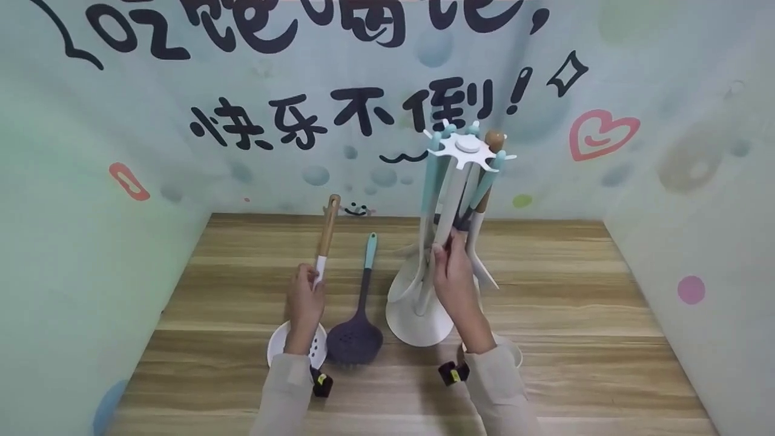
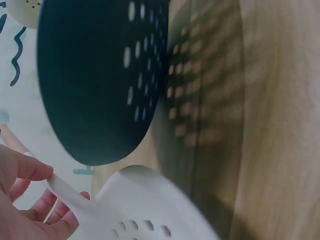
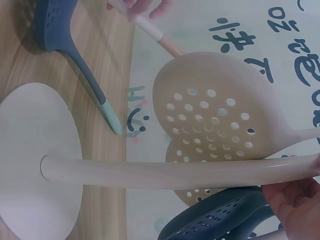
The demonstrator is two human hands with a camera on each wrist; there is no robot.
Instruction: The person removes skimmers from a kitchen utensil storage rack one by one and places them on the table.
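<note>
My left hand (image 1: pixel 306 300) pinches the white neck of a skimmer (image 1: pixel 329 227) with a wooden handle. Its holed white head (image 2: pixel 135 200) lies low, partly hidden by my forearm in the head view. Just right of it, a dark skimmer (image 1: pixel 354 340) with a teal handle tip rests on the table. My right hand (image 1: pixel 455 275) grips the white post (image 3: pixel 165 174) of a utensil stand (image 1: pixel 467 148), thumb along it. From the stand's hooked top hang several utensils, among them pale holed skimmers (image 3: pixel 215 110) and a dark slotted one (image 3: pixel 215 217).
The stand's round white base (image 1: pixel 418 327) is on the wooden table (image 1: pixel 575 290). A pale round rim (image 1: pixel 513 351) shows beside my right forearm. Behind the table hangs a printed cloth wall (image 1: pixel 303 175), with side walls left and right.
</note>
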